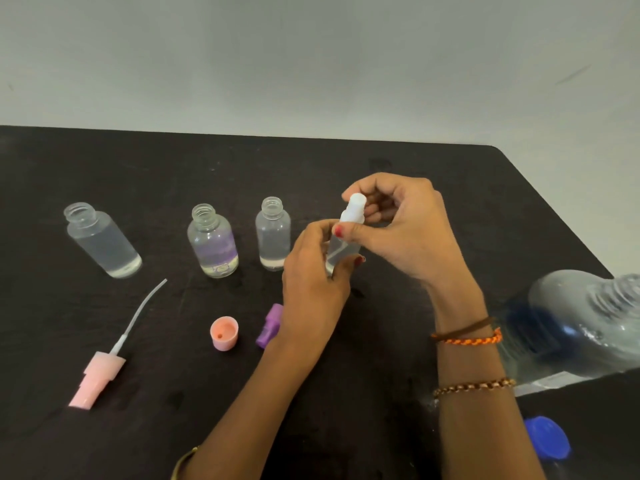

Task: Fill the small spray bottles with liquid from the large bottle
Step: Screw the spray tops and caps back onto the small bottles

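My left hand (313,282) grips the body of a small clear spray bottle (341,251) that holds liquid, a little above the table. My right hand (405,230) pinches the white spray head (355,209) on that bottle's neck. Three other small clear bottles stand uncapped with liquid inside: one at the left (102,240), one with a purple label (213,242), one beside my left hand (273,235). The large clear bottle (581,323) with a blue label stands uncapped at the right edge.
On the black table (173,168) lie a pink spray head with its long dip tube (100,372), a pink cap (224,333) upside down, a purple spray head (269,325) partly behind my left wrist, and a blue cap (547,441) at the lower right.
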